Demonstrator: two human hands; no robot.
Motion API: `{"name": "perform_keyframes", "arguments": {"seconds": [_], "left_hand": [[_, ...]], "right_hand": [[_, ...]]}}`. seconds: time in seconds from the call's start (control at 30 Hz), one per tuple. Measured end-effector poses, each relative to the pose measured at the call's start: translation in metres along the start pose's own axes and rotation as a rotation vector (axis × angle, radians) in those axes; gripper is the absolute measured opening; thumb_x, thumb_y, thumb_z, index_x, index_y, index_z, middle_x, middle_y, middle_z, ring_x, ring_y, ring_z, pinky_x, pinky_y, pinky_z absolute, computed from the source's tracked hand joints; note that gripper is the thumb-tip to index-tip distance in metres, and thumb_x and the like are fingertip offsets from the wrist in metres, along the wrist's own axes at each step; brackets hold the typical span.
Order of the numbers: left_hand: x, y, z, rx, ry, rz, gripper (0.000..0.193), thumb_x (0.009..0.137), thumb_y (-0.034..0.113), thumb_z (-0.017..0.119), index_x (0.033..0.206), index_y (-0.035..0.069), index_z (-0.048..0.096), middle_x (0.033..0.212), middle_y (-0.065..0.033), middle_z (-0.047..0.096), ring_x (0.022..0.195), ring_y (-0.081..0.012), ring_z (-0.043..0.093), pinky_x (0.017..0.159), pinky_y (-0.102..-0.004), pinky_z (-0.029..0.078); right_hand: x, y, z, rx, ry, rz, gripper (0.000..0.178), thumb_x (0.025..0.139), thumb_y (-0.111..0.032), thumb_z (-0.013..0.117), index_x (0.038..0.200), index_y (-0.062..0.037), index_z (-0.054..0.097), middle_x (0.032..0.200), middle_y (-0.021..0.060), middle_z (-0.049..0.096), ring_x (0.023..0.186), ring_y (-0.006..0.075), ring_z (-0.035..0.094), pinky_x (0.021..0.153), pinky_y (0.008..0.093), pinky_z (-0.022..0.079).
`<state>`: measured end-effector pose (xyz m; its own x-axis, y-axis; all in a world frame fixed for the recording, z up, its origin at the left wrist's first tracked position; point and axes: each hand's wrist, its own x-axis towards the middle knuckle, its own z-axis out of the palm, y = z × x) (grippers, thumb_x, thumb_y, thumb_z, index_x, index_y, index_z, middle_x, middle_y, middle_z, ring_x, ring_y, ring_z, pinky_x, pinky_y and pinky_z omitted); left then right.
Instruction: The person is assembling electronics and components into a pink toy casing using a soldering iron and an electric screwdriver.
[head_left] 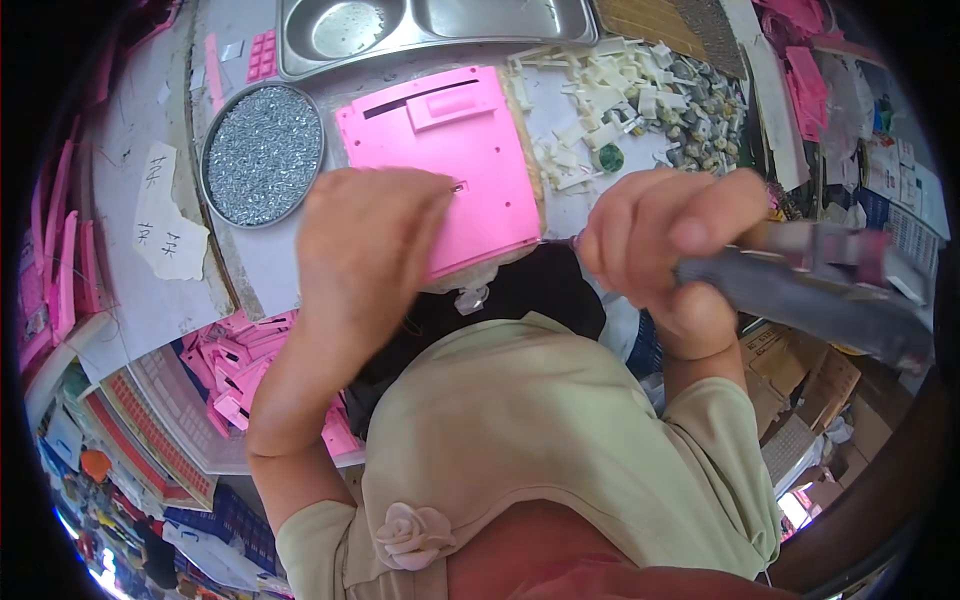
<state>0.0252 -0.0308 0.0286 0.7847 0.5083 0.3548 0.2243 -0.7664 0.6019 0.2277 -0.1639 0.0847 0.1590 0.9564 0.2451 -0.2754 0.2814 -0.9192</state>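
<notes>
Pink panel [485,150] flat at table [120,290] edge, right of screw dish [318,158]. Left hand [370,235] over panel's left side, fingers bunched; any grasp cannot be told. Right hand [665,235] closed round grey tool [810,305], blurred, beside panel. White parts [625,85] beyond.

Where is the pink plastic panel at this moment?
In the head view, the pink panel lies upper centre, between the round dish of metal pieces to its left and the white plastic parts to its right; the left hand covers its lower-left area.
</notes>
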Motion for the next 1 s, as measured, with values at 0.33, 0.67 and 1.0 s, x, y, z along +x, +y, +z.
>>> {"name": "perform_keyframes", "arguments": {"seconds": [0.33, 0.67, 1.0], "left_hand": [[-0.012, -0.019, 0.03, -0.017, -0.149, 0.145, 0.021, 0.082, 0.008, 0.078, 0.087, 0.008, 0.058, 0.129, -0.0077, 0.07, 0.133, -0.0298, 0.059, 0.111, -0.0528, 0.04], [-0.003, -0.011, 0.031, 0.058, -0.163, 0.085, 0.019, 0.089, 0.011, 0.073, 0.091, 0.009, 0.054, 0.137, 0.0008, 0.068, 0.134, -0.021, 0.058, 0.116, -0.0506, 0.032], [-0.005, -0.012, 0.033, 0.036, -0.153, 0.075, 0.016, 0.091, 0.011, 0.071, 0.092, 0.009, 0.055, 0.137, -0.0005, 0.068, 0.132, -0.0218, 0.059, 0.117, -0.0504, 0.032]], "right_hand": [[-0.02, 0.031, -0.011, -0.168, -0.025, -0.023, 0.028, 0.092, -0.022, 0.076, 0.107, -0.0118, 0.054, 0.063, -0.0003, 0.054, 0.054, 0.0165, 0.054, 0.051, 0.0326, 0.048], [-0.011, 0.042, -0.011, -0.245, -0.212, -0.192, 0.023, 0.089, -0.013, 0.075, 0.099, -0.0058, 0.055, 0.06, 0.0042, 0.056, 0.046, 0.02, 0.054, 0.048, 0.035, 0.05], [0.026, 0.031, -0.017, -0.036, -0.252, -0.189, 0.016, 0.086, -0.006, 0.071, 0.08, -0.0027, 0.057, 0.06, 0.0066, 0.056, 0.046, 0.0241, 0.055, 0.045, 0.0354, 0.048]]}}
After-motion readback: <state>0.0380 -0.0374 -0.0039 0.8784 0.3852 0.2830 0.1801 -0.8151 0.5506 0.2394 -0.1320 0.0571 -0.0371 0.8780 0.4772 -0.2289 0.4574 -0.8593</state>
